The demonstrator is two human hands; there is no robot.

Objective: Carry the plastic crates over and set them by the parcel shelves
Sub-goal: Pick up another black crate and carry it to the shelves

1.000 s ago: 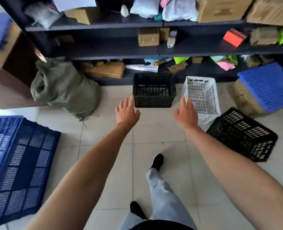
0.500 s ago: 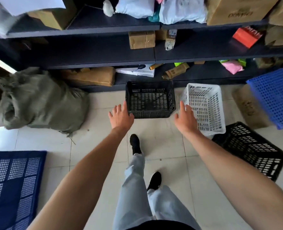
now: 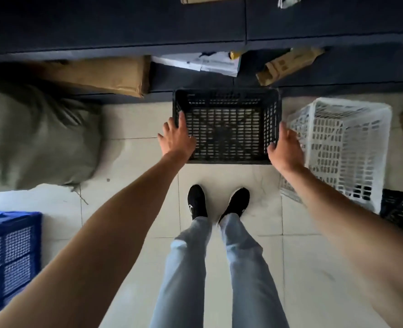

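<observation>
An empty black plastic crate (image 3: pixel 226 93) stands upright on the tiled floor, right against the bottom of the dark parcel shelves (image 3: pixel 124 27). My left hand (image 3: pixel 175 139) rests against the crate's left rim, fingers spread. My right hand (image 3: pixel 286 147) lies at its right rim, fingers extended between the black crate and a white plastic crate (image 3: pixel 337 140). The white crate is tipped on its side just to the right. Neither hand has closed around the rim. A second black crate (image 3: pixel 402 209) peeks out behind the white one at the right edge.
A bulky green sack (image 3: pixel 37 133) lies on the floor to the left. A blue crate (image 3: pixel 9 252) sits at the lower left. Brown parcels (image 3: pixel 106 74) and envelopes (image 3: pixel 210 63) fill the lowest shelf. My black shoes (image 3: pixel 197 202) stand just short of the crate.
I have stepped up to the shelves and bent over the black crate. Both hands moved forward and down from open air to the crate's left and right rims.
</observation>
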